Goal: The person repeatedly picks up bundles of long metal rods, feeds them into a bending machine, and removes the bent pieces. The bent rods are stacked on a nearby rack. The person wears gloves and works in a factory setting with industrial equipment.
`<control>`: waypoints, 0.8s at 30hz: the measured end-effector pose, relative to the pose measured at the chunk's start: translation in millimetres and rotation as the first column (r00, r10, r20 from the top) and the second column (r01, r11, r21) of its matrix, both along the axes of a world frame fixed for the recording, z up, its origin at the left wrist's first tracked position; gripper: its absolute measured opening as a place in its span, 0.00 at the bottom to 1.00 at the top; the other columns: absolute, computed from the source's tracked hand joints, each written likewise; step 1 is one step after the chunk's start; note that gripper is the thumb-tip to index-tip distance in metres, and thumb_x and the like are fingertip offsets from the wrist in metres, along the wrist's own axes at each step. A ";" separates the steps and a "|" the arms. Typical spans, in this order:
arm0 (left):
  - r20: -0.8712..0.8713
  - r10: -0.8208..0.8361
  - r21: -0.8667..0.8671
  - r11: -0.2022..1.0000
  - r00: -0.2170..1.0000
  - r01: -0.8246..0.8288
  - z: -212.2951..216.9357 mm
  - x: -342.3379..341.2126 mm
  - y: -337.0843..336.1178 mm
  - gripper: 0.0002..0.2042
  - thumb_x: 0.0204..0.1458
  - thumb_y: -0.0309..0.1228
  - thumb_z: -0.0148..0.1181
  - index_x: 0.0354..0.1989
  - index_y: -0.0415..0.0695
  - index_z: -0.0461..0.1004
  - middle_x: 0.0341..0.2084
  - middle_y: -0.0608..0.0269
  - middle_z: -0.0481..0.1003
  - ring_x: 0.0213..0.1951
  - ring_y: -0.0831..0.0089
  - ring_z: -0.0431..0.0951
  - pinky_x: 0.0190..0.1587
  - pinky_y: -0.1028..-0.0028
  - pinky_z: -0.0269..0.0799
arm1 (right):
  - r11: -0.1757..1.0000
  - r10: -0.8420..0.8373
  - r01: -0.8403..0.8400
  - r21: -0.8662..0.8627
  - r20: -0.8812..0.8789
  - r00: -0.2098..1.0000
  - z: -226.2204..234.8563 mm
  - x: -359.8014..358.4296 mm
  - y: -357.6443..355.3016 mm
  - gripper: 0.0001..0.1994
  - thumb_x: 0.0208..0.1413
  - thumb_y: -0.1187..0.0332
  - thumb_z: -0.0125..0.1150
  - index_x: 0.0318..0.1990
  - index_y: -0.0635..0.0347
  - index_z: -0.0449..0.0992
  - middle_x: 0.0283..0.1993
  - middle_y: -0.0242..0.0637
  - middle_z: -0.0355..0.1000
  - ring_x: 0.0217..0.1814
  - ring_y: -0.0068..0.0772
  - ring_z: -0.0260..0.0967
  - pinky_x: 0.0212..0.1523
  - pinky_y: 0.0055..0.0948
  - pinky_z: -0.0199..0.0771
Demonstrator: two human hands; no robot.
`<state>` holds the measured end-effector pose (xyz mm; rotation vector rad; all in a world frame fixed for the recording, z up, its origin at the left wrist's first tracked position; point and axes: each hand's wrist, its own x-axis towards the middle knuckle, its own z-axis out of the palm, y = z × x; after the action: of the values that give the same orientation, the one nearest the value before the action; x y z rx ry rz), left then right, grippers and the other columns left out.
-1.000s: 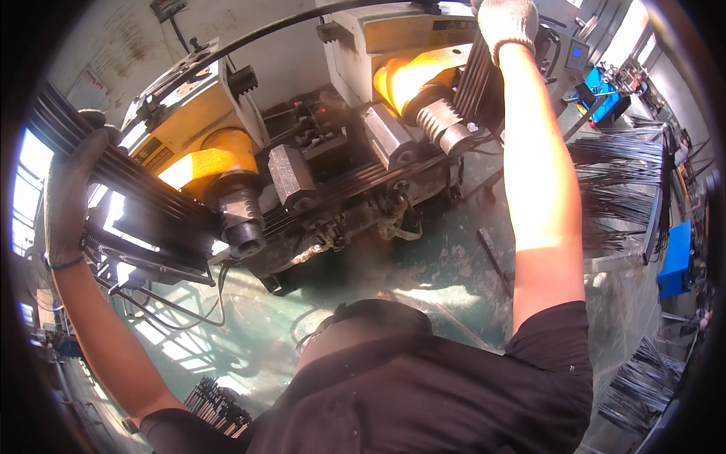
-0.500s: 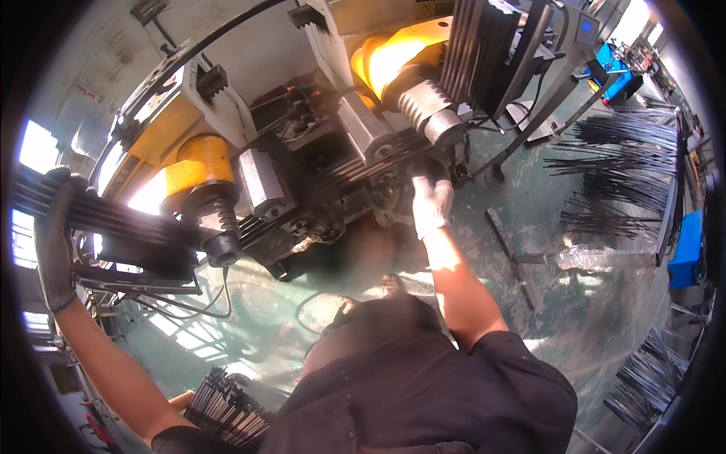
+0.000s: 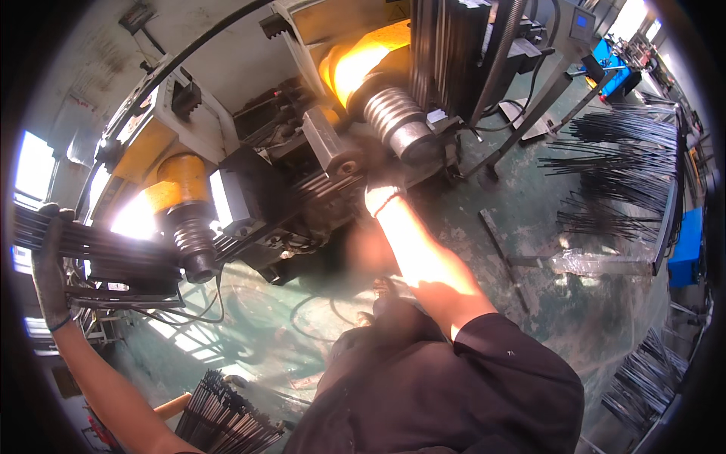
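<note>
At the far left, my gloved left hand [image 3: 51, 265] wraps its fingers over a bundle of long dark metal rods [image 3: 98, 240], beside a yellow machine cylinder [image 3: 174, 181] with a ribbed spindle [image 3: 195, 253]. My right hand [image 3: 384, 189], also gloved, reaches into the machine just below a second, thicker ribbed spindle [image 3: 397, 125]. Its fingers are lost in shadow and blur, so what they touch cannot be made out. Dark rods [image 3: 314, 181] run across the machine between the two cylinders, close to a grey metal block [image 3: 331, 144].
Upright dark bars [image 3: 454, 60] stand behind the right spindle. A rack of thin dark rods [image 3: 624, 166] is on the right, with another pile [image 3: 650, 378] lower down. More rods stand bundled [image 3: 227, 412] at lower left. A cable [image 3: 215, 303] loops under the left spindle.
The machine sits further left in the picture as my view shifts. My right hand has moved left and closer in under the right spindle. My left hand still grips the rods.
</note>
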<state>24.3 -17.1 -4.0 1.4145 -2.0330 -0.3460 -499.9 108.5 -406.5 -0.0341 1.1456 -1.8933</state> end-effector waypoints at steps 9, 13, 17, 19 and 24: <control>0.388 0.182 -0.411 0.912 0.903 -0.008 -29.2 19.3 117.6 0.20 0.73 0.24 0.47 0.69 0.46 0.75 0.58 0.56 0.79 0.63 0.63 0.78 0.67 0.63 0.75 | 0.991 -0.053 0.075 -0.115 0.183 0.982 27.6 -4.7 57.0 0.07 0.66 0.68 0.66 0.45 0.59 0.78 0.37 0.40 0.80 0.39 0.41 0.81 0.46 0.44 0.83; -0.138 0.161 -0.151 0.972 0.977 -0.181 -70.2 25.9 194.8 0.23 0.70 0.20 0.50 0.73 0.44 0.71 0.66 0.58 0.75 0.65 0.67 0.75 0.65 0.69 0.75 | 0.957 -0.074 0.114 -0.267 0.156 0.985 22.8 -24.0 147.5 0.04 0.68 0.70 0.65 0.42 0.61 0.78 0.34 0.40 0.80 0.38 0.43 0.81 0.45 0.47 0.85; -0.372 0.002 -0.170 0.983 0.928 -0.070 -156.9 92.4 241.5 0.21 0.68 0.17 0.51 0.69 0.36 0.72 0.60 0.50 0.77 0.59 0.64 0.79 0.62 0.65 0.80 | 0.974 -0.225 0.225 -0.023 -0.020 0.974 1.4 -91.3 261.1 0.06 0.68 0.69 0.66 0.41 0.62 0.78 0.32 0.40 0.80 0.32 0.37 0.81 0.37 0.39 0.86; -0.012 0.062 -0.211 0.976 0.998 -0.063 -197.9 -2.0 286.0 0.20 0.67 0.18 0.52 0.67 0.32 0.72 0.55 0.48 0.80 0.56 0.63 0.81 0.60 0.63 0.81 | 0.937 -0.350 0.338 -0.092 -0.255 0.901 -12.1 -138.7 332.0 0.09 0.69 0.66 0.65 0.38 0.62 0.79 0.29 0.39 0.80 0.29 0.34 0.80 0.33 0.37 0.84; -0.822 0.203 0.433 0.829 0.532 0.353 -352.3 -106.1 360.8 0.14 0.62 0.27 0.53 0.53 0.36 0.77 0.44 0.55 0.82 0.48 0.64 0.82 0.56 0.66 0.78 | 0.805 -0.300 0.531 0.265 -0.590 0.750 11.4 -267.6 475.8 0.12 0.68 0.69 0.63 0.31 0.65 0.78 0.23 0.37 0.77 0.24 0.32 0.77 0.29 0.34 0.81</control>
<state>-81.8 343.7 -356.3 1.0682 -1.1568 -1.4801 -767.4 584.2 -395.1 -0.0531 2.0826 -2.0454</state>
